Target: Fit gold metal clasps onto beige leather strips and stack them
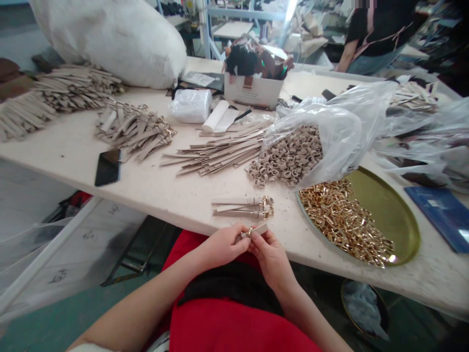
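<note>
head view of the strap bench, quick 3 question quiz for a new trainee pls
1. True or false: the left hand and the right hand pinch the same beige strap, which carries a gold fitting.
2. What fills the round tray? A) beige loops B) gold metal pieces C) phones
3. What lies on the table just beyond the hands?
Key: 1 true; 2 B; 3 a small stack of straps with gold fittings at one end.
</note>
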Motion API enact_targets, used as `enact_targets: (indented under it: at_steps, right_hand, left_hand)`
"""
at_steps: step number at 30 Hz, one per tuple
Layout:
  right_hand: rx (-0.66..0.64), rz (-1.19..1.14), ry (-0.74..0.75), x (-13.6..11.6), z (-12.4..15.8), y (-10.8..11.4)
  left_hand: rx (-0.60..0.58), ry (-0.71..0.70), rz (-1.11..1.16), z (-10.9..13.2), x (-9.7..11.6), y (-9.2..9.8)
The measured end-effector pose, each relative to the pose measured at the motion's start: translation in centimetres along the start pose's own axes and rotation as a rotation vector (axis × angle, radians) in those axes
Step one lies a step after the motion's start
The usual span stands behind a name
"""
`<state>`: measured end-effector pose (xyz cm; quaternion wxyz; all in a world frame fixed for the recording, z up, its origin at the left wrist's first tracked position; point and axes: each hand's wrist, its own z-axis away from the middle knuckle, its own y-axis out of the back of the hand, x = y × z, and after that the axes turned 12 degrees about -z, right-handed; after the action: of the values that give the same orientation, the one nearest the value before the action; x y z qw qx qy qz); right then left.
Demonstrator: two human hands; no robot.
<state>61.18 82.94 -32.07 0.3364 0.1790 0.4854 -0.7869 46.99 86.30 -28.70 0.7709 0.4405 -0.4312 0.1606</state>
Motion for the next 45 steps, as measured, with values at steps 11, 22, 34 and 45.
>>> enact_targets:
  at_steps: [11,22,34,45]
  right_hand:
    - [-0.011,0.18,0.133,0.1,0.5,0.6]
    - [-0.054,0.418,0.207,-0.9,1.2,0.9]
    - [-0.075,0.624,0.335,-1.2,1.1,1.4]
    - [-0.123,0.523,0.13,-3.2,0.3,1.0]
  left_hand:
    - [-0.055,0.151,0.418,-0.1,0.6,-1.6]
    - [0.092,0.175,0.293,0.8,1.2,-2.7]
    - [0.095,0.252,0.263,0.5,1.5,-3.0]
    - [-0.008,0.12,-0.035,-0.5,1.7,-1.0]
